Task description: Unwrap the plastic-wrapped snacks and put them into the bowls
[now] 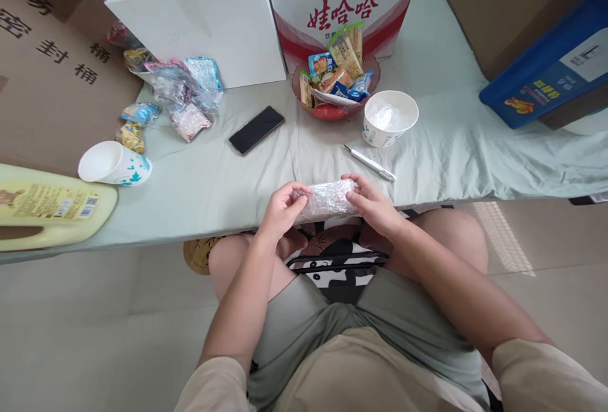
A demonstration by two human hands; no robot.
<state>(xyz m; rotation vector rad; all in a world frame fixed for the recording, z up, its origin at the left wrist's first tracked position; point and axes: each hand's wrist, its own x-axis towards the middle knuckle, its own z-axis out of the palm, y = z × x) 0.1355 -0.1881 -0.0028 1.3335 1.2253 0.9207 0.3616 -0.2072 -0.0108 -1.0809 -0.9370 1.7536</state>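
Note:
A small block-shaped packet wrapped in clear, crinkled plastic [329, 199] is held between both hands at the table's front edge. My left hand [284, 209] grips its left end, thumb on the near side. At the right end, my right hand [371, 201] closes on the packet with thumb and fingers. What lies inside the wrapping is hard to make out. Just beyond my right hand lies a white, pen-like tool [370, 162]. A paper bowl [390, 119] with crumpled clear film in it stands behind that tool.
A glass bowl of packaged snacks [335, 85] and a black phone [256, 130] are farther back. Wrapped packets [183, 92], a tipped paper cup [115, 163] and a yellow jug [57, 208] sit left. White cartons [190, 25] line the back; a blue container [546, 57] stands right.

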